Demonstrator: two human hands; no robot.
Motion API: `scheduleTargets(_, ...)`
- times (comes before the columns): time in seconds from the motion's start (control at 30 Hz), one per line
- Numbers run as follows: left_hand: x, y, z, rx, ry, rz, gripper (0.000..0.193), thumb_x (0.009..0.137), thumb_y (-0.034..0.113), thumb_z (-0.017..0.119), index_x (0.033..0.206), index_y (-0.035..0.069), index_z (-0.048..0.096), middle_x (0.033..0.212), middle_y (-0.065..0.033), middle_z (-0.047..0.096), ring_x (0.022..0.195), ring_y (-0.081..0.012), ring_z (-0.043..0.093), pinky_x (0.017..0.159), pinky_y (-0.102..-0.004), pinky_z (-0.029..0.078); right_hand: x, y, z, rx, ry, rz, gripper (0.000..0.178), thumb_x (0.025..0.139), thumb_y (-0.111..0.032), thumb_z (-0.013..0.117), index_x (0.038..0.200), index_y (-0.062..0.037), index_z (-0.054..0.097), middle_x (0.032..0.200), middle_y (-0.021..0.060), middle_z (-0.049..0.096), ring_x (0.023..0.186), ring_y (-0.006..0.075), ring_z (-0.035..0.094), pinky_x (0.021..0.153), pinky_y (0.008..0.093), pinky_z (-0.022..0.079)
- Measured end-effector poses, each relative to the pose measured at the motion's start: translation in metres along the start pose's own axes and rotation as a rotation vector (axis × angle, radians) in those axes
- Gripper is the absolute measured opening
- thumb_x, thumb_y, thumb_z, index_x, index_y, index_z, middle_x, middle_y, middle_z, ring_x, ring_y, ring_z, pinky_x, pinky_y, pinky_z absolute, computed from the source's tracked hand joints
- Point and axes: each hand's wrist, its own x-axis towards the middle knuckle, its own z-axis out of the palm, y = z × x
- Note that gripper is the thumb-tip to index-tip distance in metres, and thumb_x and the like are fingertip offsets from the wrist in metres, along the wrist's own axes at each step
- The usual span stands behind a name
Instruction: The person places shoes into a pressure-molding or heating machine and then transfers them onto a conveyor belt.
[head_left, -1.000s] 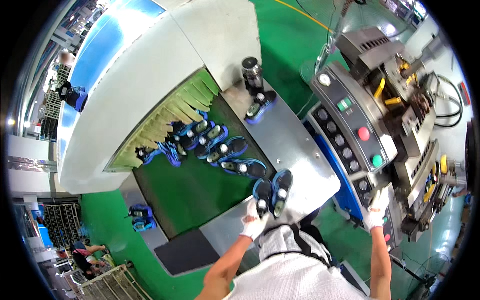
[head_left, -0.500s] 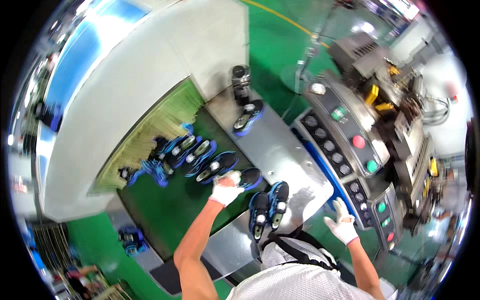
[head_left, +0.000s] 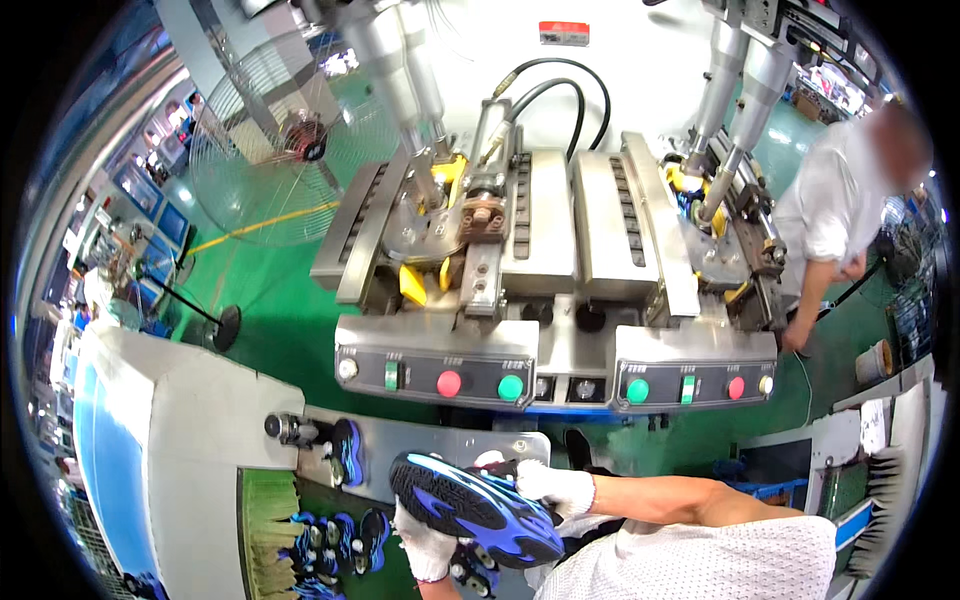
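Observation:
A black sports shoe with a blue and purple sole (head_left: 475, 508) is held up in front of me, its sole turned toward the view. My left hand (head_left: 426, 545), in a white glove, grips it from below; the shoe covers most of its fingers. At the shoe's upper side, my gloved right hand (head_left: 556, 488) closes on the edge near the opening. Just below the held shoe, other shoes (head_left: 474, 572) lie near my left wrist. One more shoe (head_left: 346, 452) rests on the metal ledge (head_left: 400, 468) to the left.
Ahead stands a two-station machine (head_left: 545, 235) with clamps and a button panel (head_left: 440, 372). Several shoes (head_left: 325, 545) sit on a green belt by a bristle curtain (head_left: 268, 540) of a white housing (head_left: 210, 440). A fan (head_left: 300, 135) stands far left; another person (head_left: 825, 200) is at right.
The view has swung right to face the machine. My left hand has lifted a shoe up from the belt area. The right hand, open before, has come over and taken hold of it.

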Motion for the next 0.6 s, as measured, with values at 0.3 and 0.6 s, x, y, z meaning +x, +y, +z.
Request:
scheduleTargets(0.3,0.062,-0.022,0.084,0.043,0.212,-0.033,0.044,0.101,-0.004,0.054,0.143,-0.008,0.042,0.140,-0.0226,0.055,0.128,-0.0308,0.058,0.110,-0.0415,0.050,-0.091,-0.139,-0.024,0.068,-0.163,-0.382,0.082,0.083,-0.035,0.082,0.149,0.0000,0.047,0.138,0.0211,0.062,0.124,0.0275,0.064,0.105,0.0409,0.053)
scheduleTargets(0.6,0.089,-0.010,0.100,0.210,0.090,-0.062,0.048,0.097,-0.002,0.062,0.142,-0.008,0.045,0.140,-0.0222,0.057,0.130,-0.0301,0.059,0.112,-0.0398,0.047,-0.102,-0.174,-0.004,0.166,-0.117,-0.597,0.093,0.081,-0.044,0.081,0.153,-0.0015,0.040,0.139,0.0311,0.056,0.126,0.0463,0.059,0.110,0.0548,0.048)
